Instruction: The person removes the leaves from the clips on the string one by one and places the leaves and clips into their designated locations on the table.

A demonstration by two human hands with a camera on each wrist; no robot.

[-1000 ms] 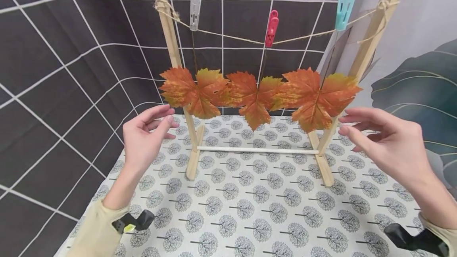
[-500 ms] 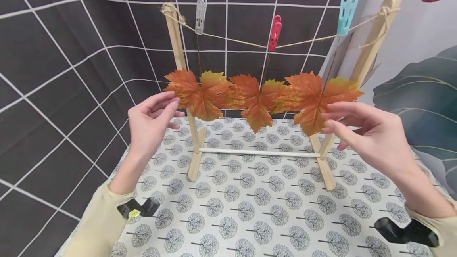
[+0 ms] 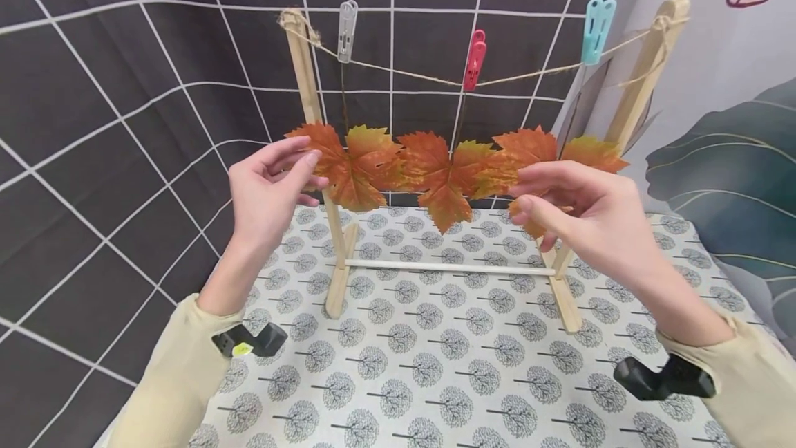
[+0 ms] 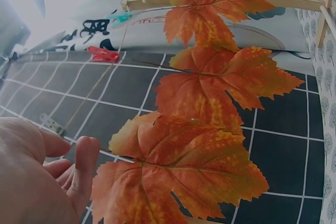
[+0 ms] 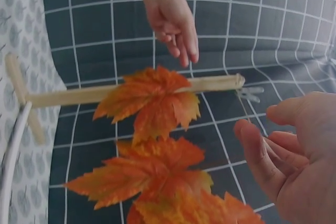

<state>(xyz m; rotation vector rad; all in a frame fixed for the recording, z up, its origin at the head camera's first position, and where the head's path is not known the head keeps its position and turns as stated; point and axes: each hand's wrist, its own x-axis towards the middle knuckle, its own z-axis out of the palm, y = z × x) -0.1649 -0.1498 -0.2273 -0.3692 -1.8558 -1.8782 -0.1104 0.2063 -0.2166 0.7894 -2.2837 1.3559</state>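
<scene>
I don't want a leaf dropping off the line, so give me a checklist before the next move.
1. Clips on the twine: ok; gray clip, pink clip and blue clip all sit on it.
2. Leaves hanging: ok, one below each clip.
3. Leaves showing separately: not ok; neighbors' edges overlap in the head view.
4. Stand upright: ok.
5. Knots tight: cannot tell.
6. Left hand and right hand empty: ok, neither grips anything.

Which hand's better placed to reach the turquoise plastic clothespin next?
Probably the right hand: it's below the turquoise plastic clothespin; the left hand is farther off, near the leftmost orange lobed leaf.
</scene>
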